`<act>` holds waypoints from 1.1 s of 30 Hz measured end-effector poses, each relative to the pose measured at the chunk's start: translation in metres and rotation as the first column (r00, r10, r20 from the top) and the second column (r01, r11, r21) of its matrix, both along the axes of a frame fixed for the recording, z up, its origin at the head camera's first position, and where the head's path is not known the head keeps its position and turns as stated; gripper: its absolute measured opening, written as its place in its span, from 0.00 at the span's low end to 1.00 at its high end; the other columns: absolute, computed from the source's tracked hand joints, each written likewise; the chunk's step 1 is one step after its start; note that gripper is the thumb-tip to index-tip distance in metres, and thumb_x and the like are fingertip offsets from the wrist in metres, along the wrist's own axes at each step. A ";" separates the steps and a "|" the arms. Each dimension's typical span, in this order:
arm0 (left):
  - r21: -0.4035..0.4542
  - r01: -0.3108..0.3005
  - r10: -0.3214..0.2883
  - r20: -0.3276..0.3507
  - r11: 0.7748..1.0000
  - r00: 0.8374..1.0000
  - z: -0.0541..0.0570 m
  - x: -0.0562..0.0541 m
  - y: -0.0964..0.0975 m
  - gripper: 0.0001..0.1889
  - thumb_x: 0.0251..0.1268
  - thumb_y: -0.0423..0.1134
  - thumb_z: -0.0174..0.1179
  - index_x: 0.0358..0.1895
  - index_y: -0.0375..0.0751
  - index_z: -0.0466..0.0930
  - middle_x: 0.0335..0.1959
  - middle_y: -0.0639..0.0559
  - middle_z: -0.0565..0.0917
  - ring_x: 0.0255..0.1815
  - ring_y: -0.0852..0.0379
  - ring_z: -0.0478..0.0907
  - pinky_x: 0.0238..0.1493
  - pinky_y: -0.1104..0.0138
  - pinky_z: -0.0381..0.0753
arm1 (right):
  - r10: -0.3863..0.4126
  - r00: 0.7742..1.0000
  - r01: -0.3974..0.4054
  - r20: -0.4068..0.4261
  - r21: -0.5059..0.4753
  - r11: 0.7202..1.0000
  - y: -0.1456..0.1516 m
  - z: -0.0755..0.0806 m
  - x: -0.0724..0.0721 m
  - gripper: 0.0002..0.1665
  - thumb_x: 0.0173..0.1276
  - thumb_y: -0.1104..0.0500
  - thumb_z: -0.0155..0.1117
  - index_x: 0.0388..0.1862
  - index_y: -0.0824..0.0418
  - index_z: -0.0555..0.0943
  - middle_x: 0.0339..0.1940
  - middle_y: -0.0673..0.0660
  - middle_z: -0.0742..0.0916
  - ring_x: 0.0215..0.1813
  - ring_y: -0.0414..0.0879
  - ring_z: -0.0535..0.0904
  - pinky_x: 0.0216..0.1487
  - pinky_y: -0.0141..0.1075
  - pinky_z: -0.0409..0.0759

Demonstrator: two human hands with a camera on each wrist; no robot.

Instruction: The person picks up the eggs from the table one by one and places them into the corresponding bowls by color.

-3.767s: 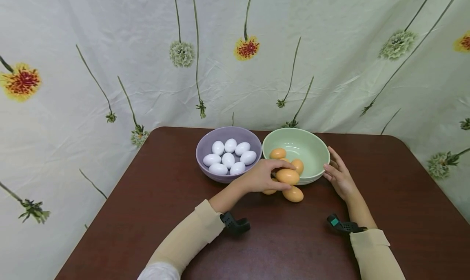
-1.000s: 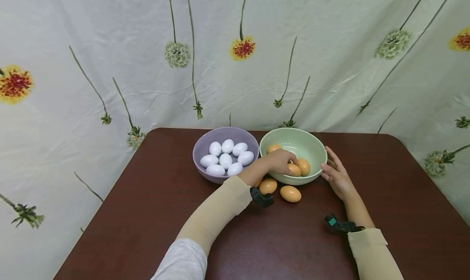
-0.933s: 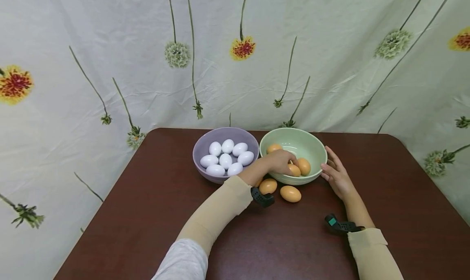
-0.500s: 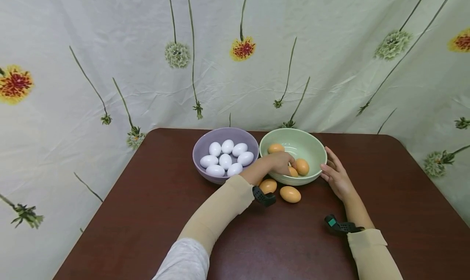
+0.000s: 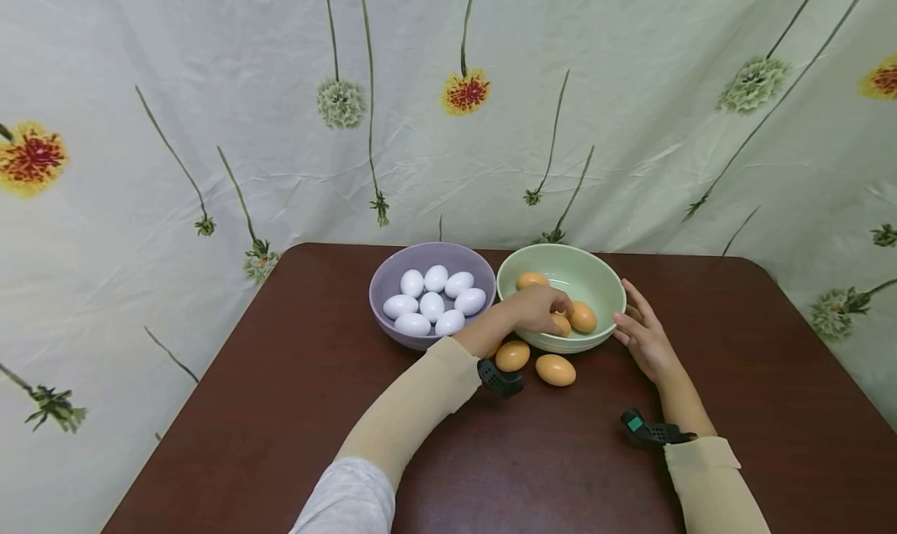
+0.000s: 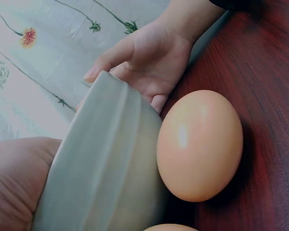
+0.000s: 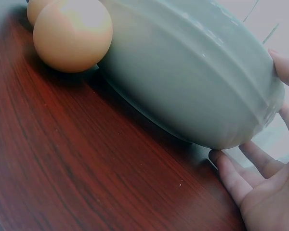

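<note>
In the head view my left hand (image 5: 538, 308) reaches over the near-left rim into a pale green bowl (image 5: 596, 285). Its fingers and thumb curl about a brown egg (image 5: 560, 325), partly covered by the hand. Two more brown eggs, one on the right (image 5: 582, 317) and one behind the hand (image 5: 532, 279), lie in this bowl. My right hand (image 5: 646, 338) rests against the bowl's right side, fingers spread and only slightly bent. The right wrist view shows its fingertips (image 7: 216, 156) low by the bowl's base. The left wrist view has the left fingers hidden behind the bowl wall (image 6: 106, 159).
Left of the green bowl stands a purple bowl (image 5: 381, 285) of several white eggs (image 5: 431, 307). Before the bowls, brown eggs (image 5: 556, 370) (image 5: 513, 356) lie on the dark red-brown table (image 5: 280, 409); another is mostly hidden by the left wrist. A flowered cloth (image 5: 448, 168) hangs behind.
Since the oldest frame, my left hand has carried a brown egg from in front of the green bowl down inside it. Over the last second it shifts only slightly; the right hand stays put.
</note>
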State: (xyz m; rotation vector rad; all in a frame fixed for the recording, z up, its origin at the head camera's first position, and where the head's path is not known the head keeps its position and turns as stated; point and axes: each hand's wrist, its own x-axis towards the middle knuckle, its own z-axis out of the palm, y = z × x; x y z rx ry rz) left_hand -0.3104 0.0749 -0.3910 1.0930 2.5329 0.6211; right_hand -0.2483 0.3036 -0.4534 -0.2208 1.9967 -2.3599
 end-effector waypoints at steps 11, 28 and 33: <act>0.302 -0.063 0.087 -0.067 0.951 0.994 -0.004 0.010 -0.011 0.16 0.64 0.36 0.64 0.55 0.40 0.82 0.52 0.50 0.83 0.55 0.57 0.78 0.55 0.73 0.72 | 0.014 1.000 -0.014 -0.013 -0.003 1.000 0.001 -0.002 0.000 0.41 0.76 0.62 0.52 0.81 0.52 0.46 0.71 0.68 0.54 0.56 0.37 0.73 0.51 0.27 0.76; 0.557 -0.074 0.050 0.059 0.827 0.997 -0.013 0.030 -0.037 0.16 0.66 0.37 0.64 0.55 0.36 0.81 0.51 0.46 0.83 0.54 0.61 0.76 0.60 0.73 0.69 | 0.009 1.000 -0.009 -0.007 -0.002 1.000 0.000 -0.002 -0.001 0.41 0.76 0.61 0.53 0.81 0.51 0.46 0.72 0.70 0.52 0.56 0.37 0.73 0.51 0.27 0.76; 0.591 -0.051 0.024 0.054 0.805 0.998 -0.015 0.037 -0.040 0.16 0.65 0.35 0.64 0.54 0.33 0.80 0.51 0.44 0.83 0.54 0.58 0.77 0.58 0.72 0.71 | 0.011 1.000 -0.011 -0.012 0.000 1.000 0.001 -0.002 -0.001 0.42 0.76 0.61 0.53 0.81 0.53 0.45 0.73 0.73 0.50 0.56 0.37 0.74 0.51 0.27 0.77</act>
